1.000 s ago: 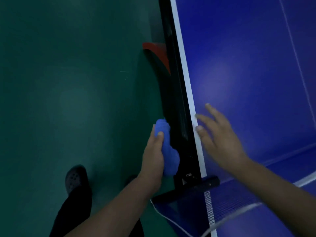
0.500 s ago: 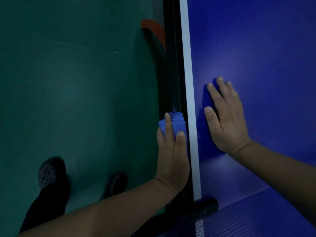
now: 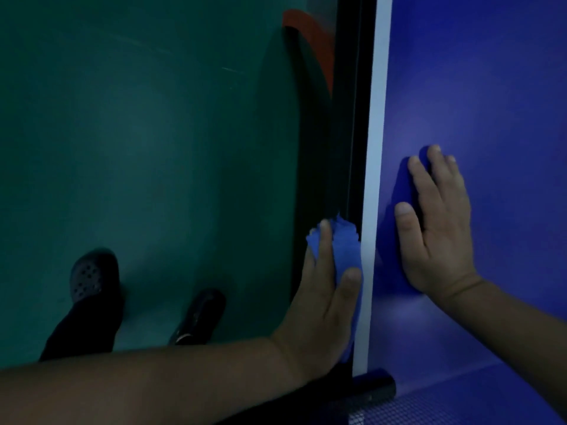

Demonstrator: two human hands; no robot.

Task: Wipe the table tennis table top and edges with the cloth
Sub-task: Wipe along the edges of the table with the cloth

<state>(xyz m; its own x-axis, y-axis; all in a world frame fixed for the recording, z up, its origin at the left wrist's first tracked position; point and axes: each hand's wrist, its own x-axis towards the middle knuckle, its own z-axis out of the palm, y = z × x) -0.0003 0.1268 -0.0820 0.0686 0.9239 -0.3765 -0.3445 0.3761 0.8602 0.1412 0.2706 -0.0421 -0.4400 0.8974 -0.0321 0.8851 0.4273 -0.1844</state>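
Nearby, black shoes (image 3: 95, 276), net post (image 3: 372, 386), green floor (image 3: 138, 148)

left hand (image 3: 326, 289): forearm reaches in from lower left, fingers and thumb curled round a bunched blue cloth (image 3: 346, 250). right hand (image 3: 438, 228): palm down, fingers straight and close together, forearm entering from lower right.
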